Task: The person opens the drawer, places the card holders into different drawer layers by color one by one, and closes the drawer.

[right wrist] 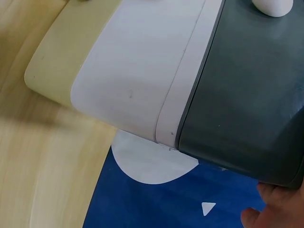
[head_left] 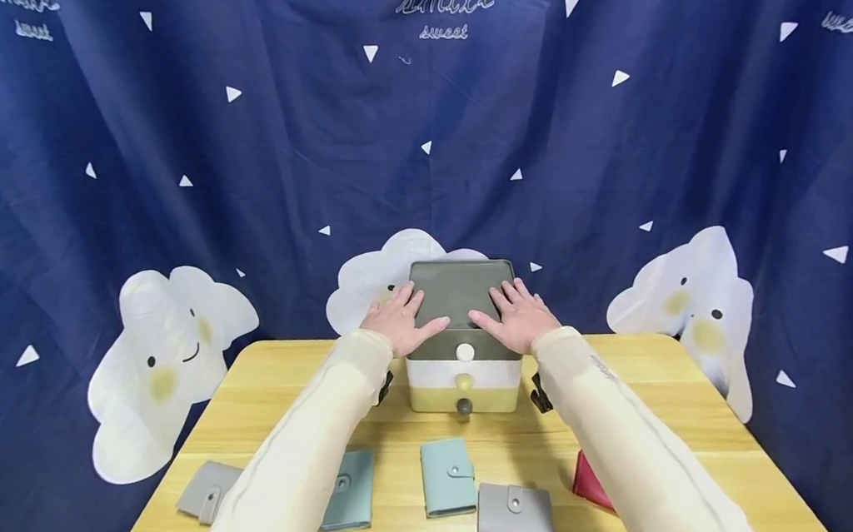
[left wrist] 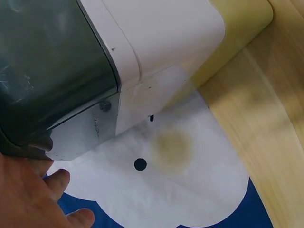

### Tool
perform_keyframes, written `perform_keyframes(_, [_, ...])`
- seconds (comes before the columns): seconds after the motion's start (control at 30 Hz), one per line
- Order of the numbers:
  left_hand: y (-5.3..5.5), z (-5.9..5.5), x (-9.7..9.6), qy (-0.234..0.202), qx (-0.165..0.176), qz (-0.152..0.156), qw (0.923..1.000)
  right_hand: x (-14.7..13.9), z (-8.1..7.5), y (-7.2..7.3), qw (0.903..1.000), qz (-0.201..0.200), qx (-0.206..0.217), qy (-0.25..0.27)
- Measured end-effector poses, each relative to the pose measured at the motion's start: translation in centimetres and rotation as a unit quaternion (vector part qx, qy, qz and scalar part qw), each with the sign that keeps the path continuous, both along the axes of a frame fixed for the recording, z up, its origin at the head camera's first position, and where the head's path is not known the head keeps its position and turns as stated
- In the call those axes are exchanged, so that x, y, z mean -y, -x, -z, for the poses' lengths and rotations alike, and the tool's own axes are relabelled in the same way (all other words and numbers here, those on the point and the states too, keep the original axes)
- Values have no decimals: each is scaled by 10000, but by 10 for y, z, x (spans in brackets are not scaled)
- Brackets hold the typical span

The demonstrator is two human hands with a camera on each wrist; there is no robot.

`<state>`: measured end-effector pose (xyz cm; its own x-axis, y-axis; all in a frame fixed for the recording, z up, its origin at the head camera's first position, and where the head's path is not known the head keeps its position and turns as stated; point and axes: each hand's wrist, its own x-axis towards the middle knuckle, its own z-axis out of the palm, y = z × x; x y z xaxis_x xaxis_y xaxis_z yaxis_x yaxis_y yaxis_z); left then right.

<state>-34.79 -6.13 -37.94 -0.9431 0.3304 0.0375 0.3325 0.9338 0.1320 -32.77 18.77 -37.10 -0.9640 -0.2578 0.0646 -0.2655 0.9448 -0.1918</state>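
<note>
A small three-tier drawer box [head_left: 457,298] stands at the far side of the table, dark grey-green on top, white in the middle and pale yellow below. Three round knobs run down its front: white [head_left: 465,352], yellow [head_left: 464,382] and dark grey [head_left: 464,407]. My left hand [head_left: 401,322] rests on the left edge of its top, fingers spread. On the opposite edge lies my right hand [head_left: 518,319], its fingers likewise spread and pointing away. Both wrist views show fingertips right at the box's dark upper tier; most of each hand is cut off there.
In front of the box lie several snap-closed wallets: a grey one [head_left: 207,489] at far left, a teal one [head_left: 352,494] partly behind the left sleeve, a lighter teal one [head_left: 448,476], another grey one [head_left: 517,519], and a red one [head_left: 592,482] partly hidden. A dark blue curtain [head_left: 292,163] hangs behind.
</note>
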Motion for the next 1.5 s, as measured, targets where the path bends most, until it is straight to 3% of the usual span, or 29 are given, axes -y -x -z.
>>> perform_keyframes(0.3, [-3,-4,3,-46,15,8,10000,5,-6,-2,9999,-16,114,-30])
perform_keyframes(0.77, [-4,0,15,-146,78,-97,9998,14,-1,4,9999,-127,22,-47])
perform_keyframes(1.17, [-4,-1,14,-195,23,-103,9998,14,2,7,9999,-125,-32,-47])
perform_keyframes(1.5, [-7,4,12,-552,-332,-153,9978,11,8,12,9999,-89,-60,7])
